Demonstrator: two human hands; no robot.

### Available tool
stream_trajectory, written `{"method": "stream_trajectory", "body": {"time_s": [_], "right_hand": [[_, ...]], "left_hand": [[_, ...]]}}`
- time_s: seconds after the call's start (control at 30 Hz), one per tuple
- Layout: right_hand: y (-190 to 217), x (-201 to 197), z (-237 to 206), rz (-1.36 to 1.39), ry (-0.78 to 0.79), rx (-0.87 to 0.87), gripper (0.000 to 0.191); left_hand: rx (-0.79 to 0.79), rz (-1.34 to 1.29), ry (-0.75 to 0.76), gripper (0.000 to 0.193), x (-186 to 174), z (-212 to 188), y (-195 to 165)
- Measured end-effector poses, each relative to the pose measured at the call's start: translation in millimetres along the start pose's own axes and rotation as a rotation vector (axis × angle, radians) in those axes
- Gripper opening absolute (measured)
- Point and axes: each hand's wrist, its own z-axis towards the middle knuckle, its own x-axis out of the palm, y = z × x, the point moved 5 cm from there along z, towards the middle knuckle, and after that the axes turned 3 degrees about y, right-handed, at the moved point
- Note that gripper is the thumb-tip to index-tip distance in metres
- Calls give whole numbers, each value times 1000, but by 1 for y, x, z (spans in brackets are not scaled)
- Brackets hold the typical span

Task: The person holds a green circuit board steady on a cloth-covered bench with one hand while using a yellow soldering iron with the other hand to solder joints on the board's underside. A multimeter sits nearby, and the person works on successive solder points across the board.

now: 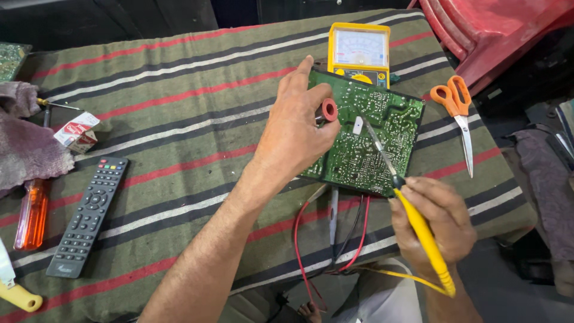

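A green circuit board [382, 128] lies solder side up on the striped cloth. My left hand [296, 128] rests on its left edge and pinches a small red spool [329, 109] between thumb and fingers. My right hand [439, 218] grips a yellow-handled soldering iron [418, 224] like a pen. Its metal tip touches the board near a small white part [357, 125]. Red and black wires [335, 239] hang from the board's near edge.
A yellow analog multimeter [359, 52] stands behind the board. Orange-handled scissors [459, 113] lie at right. A black remote [88, 215], an orange screwdriver [31, 215], a small carton [78, 131] and a rag [24, 143] sit at left. A red plastic chair [496, 30] is at top right.
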Motion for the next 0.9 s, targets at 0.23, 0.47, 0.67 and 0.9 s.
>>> {"method": "stream_trajectory", "body": {"time_s": [0.23, 0.47, 0.67, 0.9], "right_hand": [[9, 6, 7, 3, 77, -60, 30], [12, 8, 9, -4, 95, -116, 31], [18, 12, 12, -47, 138, -236, 29], [22, 13, 13, -63, 204, -278, 28]], "left_hand": [[0, 0, -8, 24, 0, 0, 1], [-15, 6, 2, 25, 0, 1, 0], [-19, -2, 9, 21, -1, 0, -1], [-15, 2, -2, 22, -2, 0, 0]]}}
